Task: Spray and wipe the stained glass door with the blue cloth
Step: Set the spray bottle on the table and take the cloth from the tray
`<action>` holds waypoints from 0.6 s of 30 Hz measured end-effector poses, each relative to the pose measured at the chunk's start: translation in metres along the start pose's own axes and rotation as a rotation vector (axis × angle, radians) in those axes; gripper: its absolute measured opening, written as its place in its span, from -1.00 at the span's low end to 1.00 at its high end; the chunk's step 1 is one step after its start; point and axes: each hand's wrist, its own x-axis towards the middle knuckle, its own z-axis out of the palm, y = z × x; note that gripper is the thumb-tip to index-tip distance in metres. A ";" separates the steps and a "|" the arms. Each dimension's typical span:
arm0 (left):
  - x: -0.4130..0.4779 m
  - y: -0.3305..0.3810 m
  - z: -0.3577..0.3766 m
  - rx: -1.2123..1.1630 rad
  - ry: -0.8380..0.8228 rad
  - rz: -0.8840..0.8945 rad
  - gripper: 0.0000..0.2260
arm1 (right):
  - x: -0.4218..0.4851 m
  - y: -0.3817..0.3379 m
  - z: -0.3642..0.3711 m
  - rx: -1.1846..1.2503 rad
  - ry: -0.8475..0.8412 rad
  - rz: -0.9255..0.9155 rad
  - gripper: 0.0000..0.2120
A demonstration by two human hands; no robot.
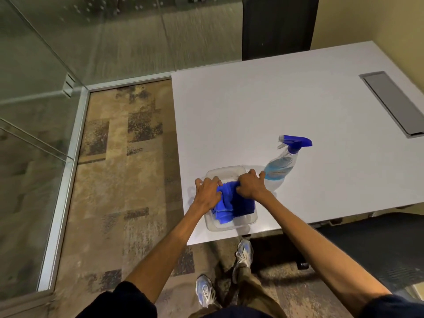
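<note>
Glass door [34,92] stands left of the white worktop [286,99], across patterned carpet [128,180]. Clear tub [229,222] at worktop's near corner holds the blue cloth [238,204], probably staged for pickup. Left hand [207,193] and right hand [251,185]: each grip clamped on cloth. Spray bottle [283,164] upright, just right of tub.

— What sort of place is this?
— An office meeting room, by the look: glass walls [46,65] at the upper left, patterned carpet [119,157] on the floor, a big white counter [275,99] with a grey cable hatch [393,103] at the right.
— Any seating?
— A dark chair [277,26] at the top.
</note>
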 end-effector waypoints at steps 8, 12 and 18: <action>-0.004 0.006 -0.050 -0.432 0.036 -0.100 -0.59 | -0.014 0.001 -0.052 0.470 -0.047 0.017 -0.72; -0.012 0.001 -0.071 -0.435 0.117 -0.041 -0.74 | -0.025 -0.009 -0.063 0.639 0.057 0.002 -0.77; -0.028 -0.018 -0.105 -0.509 0.254 0.045 -0.78 | -0.043 -0.032 -0.074 1.018 0.183 -0.077 -0.72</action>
